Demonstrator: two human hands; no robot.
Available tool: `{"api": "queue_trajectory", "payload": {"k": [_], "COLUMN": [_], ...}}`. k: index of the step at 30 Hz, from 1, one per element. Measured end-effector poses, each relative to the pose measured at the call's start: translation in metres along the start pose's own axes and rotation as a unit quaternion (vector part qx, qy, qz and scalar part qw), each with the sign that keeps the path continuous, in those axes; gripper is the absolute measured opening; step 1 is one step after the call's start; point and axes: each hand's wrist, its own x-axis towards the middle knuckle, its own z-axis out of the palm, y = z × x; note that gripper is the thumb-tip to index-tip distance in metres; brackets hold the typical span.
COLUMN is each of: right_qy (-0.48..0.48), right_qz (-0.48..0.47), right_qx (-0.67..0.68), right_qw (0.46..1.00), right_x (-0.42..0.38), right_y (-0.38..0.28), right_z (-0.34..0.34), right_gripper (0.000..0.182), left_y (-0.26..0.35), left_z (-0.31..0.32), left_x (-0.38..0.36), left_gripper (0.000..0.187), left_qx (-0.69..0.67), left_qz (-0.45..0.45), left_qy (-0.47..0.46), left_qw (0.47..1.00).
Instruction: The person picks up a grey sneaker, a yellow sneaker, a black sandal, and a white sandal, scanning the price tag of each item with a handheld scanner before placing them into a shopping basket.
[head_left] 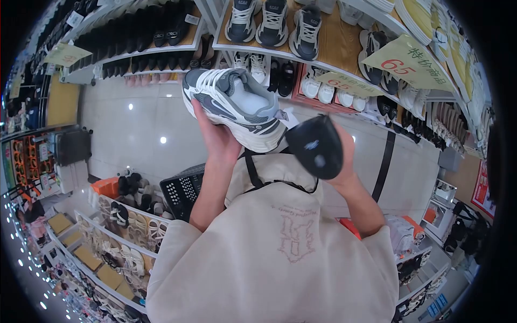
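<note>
A grey and white sneaker [232, 107] is held up near the middle, with white filling inside its opening. My left hand [218, 132] supports it from below and behind, fingers against its side and sole. To the right, my right hand [344, 153] grips a black, rounded flat object [318, 146] with a small pale mark on its face. A white tag [290, 117] hangs at the sneaker's heel, between the shoe and the black object.
Shelves with sneakers [272, 24] and dark shoes run across the top. Price signs [406, 63] stick out at upper right. A black perforated basket [183, 195] is at my left, beside shoe racks [121, 229]. Tiled floor [140, 116] lies ahead.
</note>
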Motion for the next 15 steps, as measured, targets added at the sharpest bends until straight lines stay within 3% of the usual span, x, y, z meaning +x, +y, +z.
{"api": "queue_trajectory", "payload": {"k": [1, 3, 4, 9, 11, 13, 15], "right_qy": [-0.003, -0.023, -0.028, -0.113, -0.184, -0.210, -0.269], "right_qz": [-0.002, 0.304, 0.456, 0.463, 0.455, 0.441, 0.399], "right_qx": [-0.002, 0.083, 0.202, 0.347, 0.418, 0.429, 0.335], "right_qw": [1.000, 0.949, 0.866, 0.808, 0.764, 0.759, 0.810], "right_x": [-0.005, -0.010, 0.019, 0.049, 0.059, 0.061, 0.064], "right_y": [-0.003, -0.009, -0.026, -0.027, -0.024, -0.022, -0.024], "right_z": [0.003, 0.008, 0.005, 0.005, 0.006, 0.007, 0.006], "right_gripper": [0.035, 0.038, 0.036, 0.031, 0.030, 0.033, 0.044], "left_y": [0.003, 0.009, 0.011, 0.019, 0.023, 0.026, 0.026], "left_z": [-0.002, -0.002, -0.001, -0.007, -0.008, -0.009, -0.013], "left_x": [0.000, -0.002, -0.004, -0.005, -0.003, -0.005, -0.003], "left_gripper": [0.065, 0.065, 0.065, 0.066, 0.066, 0.066, 0.067], "left_qx": [0.013, 0.020, 0.036, 0.112, 0.125, 0.095, 0.110], "left_qz": [0.007, 0.018, 0.029, 0.038, -0.019, -0.054, -0.136], "left_qy": [0.009, 0.017, 0.029, 0.050, 0.008, -0.007, 0.005], "left_qw": [1.000, 0.999, 0.998, 0.992, 0.992, 0.994, 0.985]}}
